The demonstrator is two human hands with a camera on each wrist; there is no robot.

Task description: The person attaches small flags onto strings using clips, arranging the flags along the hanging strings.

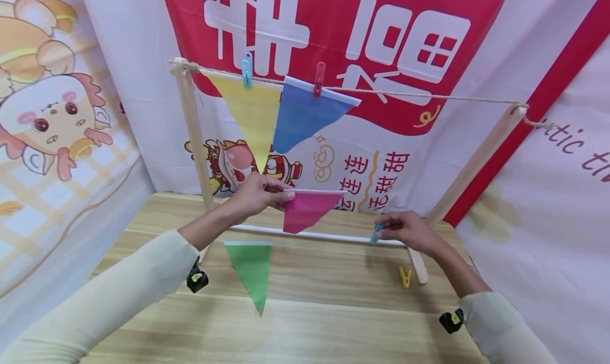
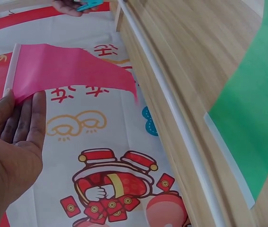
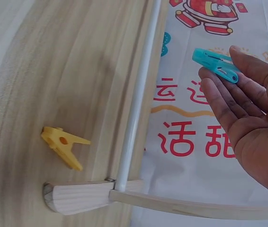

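My left hand (image 1: pixel 259 195) pinches a pink pennant (image 1: pixel 310 210) by one end of its white top edge, below the line. In the left wrist view the pennant (image 2: pixel 72 68) hangs from thumb and fingers. My right hand (image 1: pixel 410 230) holds a light-blue clothespin (image 1: pixel 376 233) between thumb and fingers, near the rack's right post. A yellow pennant (image 1: pixel 252 109) hangs on the rope (image 1: pixel 405 92) under a blue clothespin (image 1: pixel 247 70). Beside it a blue pennant (image 1: pixel 307 112) hangs tilted from a red clothespin (image 1: pixel 319 79).
A green pennant (image 1: pixel 252 271) lies on the wooden table (image 1: pixel 333 321). A yellow clothespin (image 1: pixel 405 277) lies near the rack's right foot (image 1: pixel 418 266). Wooden posts (image 1: pixel 190 125) hold the rope, and a white bar (image 1: pixel 329 237) runs low between them. Printed cloth hangs behind.
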